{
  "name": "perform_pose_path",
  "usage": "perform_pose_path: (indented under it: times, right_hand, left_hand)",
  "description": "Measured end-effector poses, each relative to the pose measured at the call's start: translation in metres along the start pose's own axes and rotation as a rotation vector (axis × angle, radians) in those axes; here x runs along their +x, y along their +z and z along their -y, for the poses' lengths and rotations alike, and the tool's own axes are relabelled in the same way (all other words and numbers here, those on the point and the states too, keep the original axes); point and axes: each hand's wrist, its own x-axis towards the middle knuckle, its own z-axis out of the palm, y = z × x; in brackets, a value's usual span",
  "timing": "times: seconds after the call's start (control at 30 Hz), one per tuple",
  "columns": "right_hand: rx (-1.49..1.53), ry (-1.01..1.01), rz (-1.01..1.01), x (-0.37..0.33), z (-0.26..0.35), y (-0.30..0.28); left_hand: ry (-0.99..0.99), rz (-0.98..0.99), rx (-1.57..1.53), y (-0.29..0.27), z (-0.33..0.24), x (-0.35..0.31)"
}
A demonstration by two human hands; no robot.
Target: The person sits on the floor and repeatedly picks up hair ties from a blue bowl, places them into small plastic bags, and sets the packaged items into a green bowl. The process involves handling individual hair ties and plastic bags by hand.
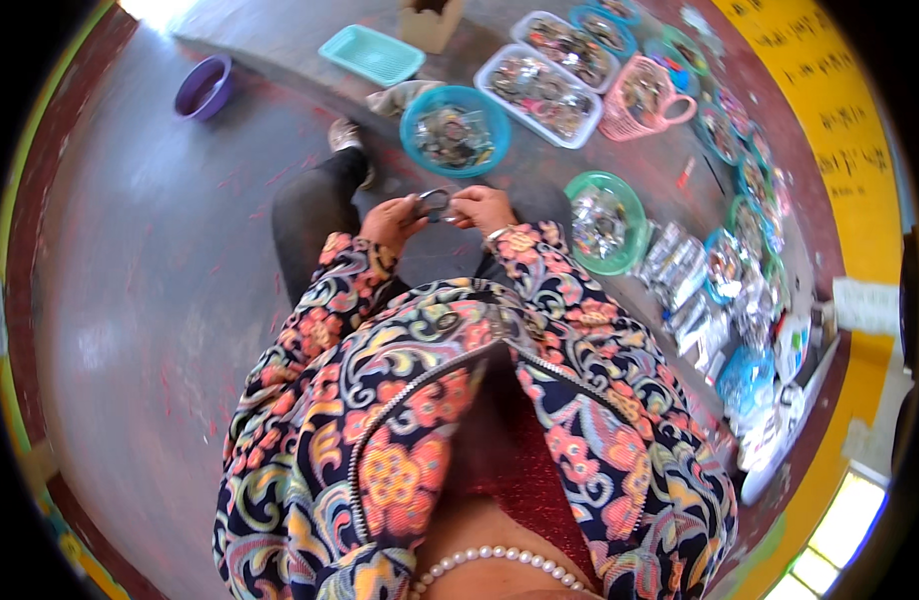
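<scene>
My left hand (390,222) and my right hand (483,208) are close together in front of me, above the floor between my knees. A dark, ring-shaped band (434,198) spans the gap between them, with the fingers of both hands closed on its sides. It is too small to tell exactly what kind of band it is. Just beyond my hands is a blue basin (501,128) holding small items in clear packets. To the right of my right hand, a green basin (635,232) holds shiny wrapped packets.
White plastic trays (525,119) and a pink handled basket (616,122) full of small goods stand at the far right. Clear packets (675,262) line the right side. A mint-green tray (370,55), a cardboard box (429,27) and a purple basin (202,90) sit farther off.
</scene>
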Motion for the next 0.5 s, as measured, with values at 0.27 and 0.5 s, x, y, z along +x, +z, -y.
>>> perform_pose_path:
  times: [0.27, 0.5]
  right_hand:
    - [0.137, -0.051, 0.018, -0.02, 0.023, -0.027]
    - [0.069, -0.214, -0.441, -0.064, 0.056, -0.151]
  left_hand:
    - [-0.055, 0.045, 0.036, 0.002, 0.0, 0.002]
    - [-0.133, -0.035, 0.146, -0.007, 0.001, 0.008]
